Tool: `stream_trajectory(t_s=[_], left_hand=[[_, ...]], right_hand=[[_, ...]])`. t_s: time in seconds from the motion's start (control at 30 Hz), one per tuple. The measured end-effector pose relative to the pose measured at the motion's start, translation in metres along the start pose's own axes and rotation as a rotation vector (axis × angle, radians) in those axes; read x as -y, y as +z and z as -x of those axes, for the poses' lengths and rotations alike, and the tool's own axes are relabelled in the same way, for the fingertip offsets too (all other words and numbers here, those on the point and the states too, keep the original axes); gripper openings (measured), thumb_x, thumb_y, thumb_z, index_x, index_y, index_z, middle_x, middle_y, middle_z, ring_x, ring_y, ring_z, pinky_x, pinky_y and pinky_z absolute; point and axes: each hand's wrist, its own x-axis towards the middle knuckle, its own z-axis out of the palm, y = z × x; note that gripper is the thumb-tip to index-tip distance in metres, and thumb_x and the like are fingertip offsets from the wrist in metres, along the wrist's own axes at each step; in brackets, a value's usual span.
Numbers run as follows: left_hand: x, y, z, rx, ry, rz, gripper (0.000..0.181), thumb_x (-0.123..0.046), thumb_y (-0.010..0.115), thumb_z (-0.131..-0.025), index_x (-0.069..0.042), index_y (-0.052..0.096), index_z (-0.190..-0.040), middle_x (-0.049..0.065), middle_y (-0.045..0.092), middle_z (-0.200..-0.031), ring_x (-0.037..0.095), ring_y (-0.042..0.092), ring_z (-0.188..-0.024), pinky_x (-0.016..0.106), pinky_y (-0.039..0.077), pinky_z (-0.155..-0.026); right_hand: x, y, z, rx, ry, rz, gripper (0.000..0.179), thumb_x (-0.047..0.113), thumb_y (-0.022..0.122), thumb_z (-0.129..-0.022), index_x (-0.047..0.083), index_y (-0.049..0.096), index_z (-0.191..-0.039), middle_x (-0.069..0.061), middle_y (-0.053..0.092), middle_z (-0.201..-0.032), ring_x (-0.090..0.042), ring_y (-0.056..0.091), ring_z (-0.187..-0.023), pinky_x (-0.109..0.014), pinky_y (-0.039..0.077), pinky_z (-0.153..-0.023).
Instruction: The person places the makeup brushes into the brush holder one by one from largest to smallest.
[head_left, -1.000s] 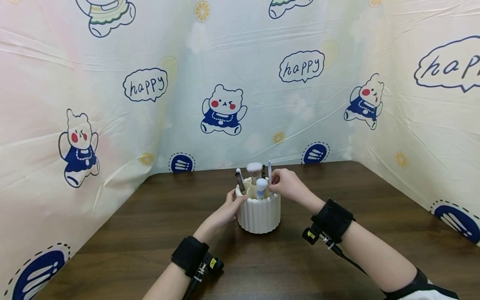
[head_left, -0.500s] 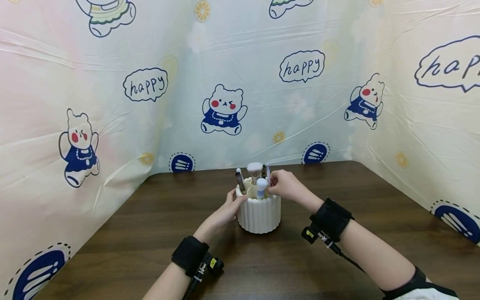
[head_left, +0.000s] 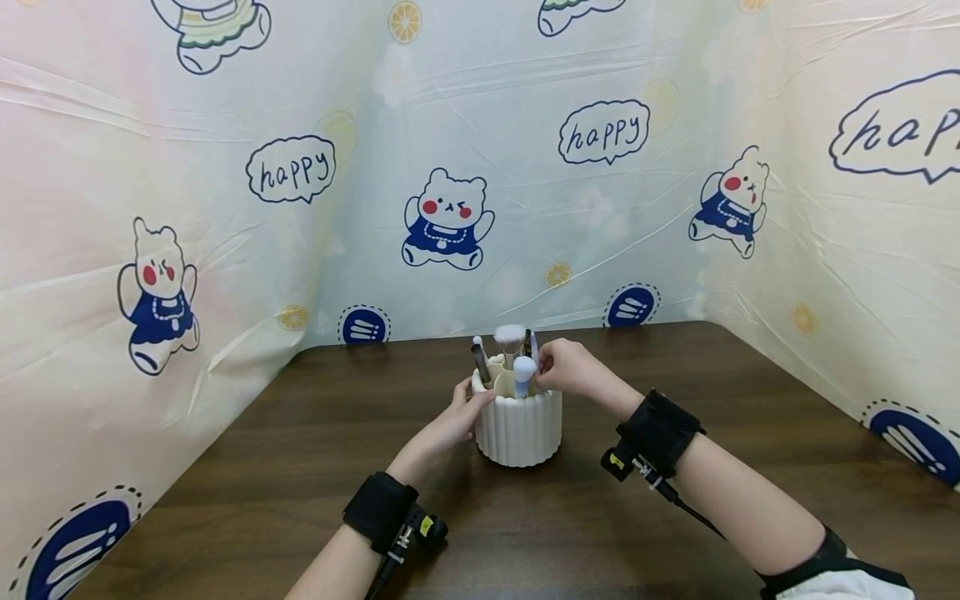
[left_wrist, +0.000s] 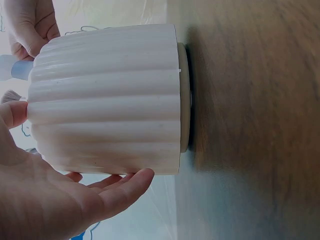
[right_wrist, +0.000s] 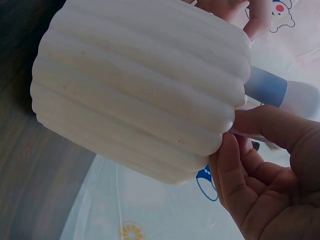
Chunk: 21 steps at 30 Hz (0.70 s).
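Note:
A white ribbed makeup brush holder (head_left: 517,429) stands upright on the table with several makeup brushes in it. My left hand (head_left: 448,418) holds its left side; the left wrist view shows the thumb at the rim and the fingers along the wall. At the right rim my right hand (head_left: 572,368) pinches a slim lavender stick (head_left: 535,345), whose lower part is hidden. Near it are a fluffy white brush (head_left: 509,337), a brush with a pale blue handle (right_wrist: 268,85) and a dark-handled one (head_left: 481,364) at the left.
The brown wooden table (head_left: 315,433) spreads around the holder. Behind and at both sides hangs a pale printed curtain (head_left: 517,208). Each wrist wears a black strap (head_left: 381,510) with a small camera and a cable.
My right hand has shifted slightly left, and the lavender stick has sunk lower into the holder. The left hand and the holder have stayed put.

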Motion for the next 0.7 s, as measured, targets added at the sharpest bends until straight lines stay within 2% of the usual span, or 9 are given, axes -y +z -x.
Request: stream_trajectory(t_s=[0.27,0.7], left_hand=[[0.0001,0.0005,-0.0005,-0.003,0.003,-0.002,0.079,-0.047,0.040,-0.097,-0.008,-0.002,-0.151,0.026,0.010,-0.155,0.044,0.022,-0.142,0.062,0.027,-0.110],[0.0000,0.0010,-0.0001,-0.001,0.010,-0.008,0.079,-0.047,0.040,-0.097,-0.008,-0.002,-0.151,0.026,0.011,-0.155,0.044,0.022,-0.142,0.063,0.028,-0.109]], right_hand=[[0.0011,-0.0016,-0.0026,0.048,0.018,0.022,0.007,0.002,0.065,-0.077,-0.002,0.067,-0.083,-0.008,0.064,-0.075,-0.013,0.050,-0.066,-0.020,0.040,-0.059],[0.0052,-0.0017,-0.0022,0.068,0.049,0.018,0.007,0.003,0.065,-0.080,-0.002,0.067,-0.083,-0.009,0.065,-0.077,-0.014,0.051,-0.067,-0.021,0.042,-0.059]])
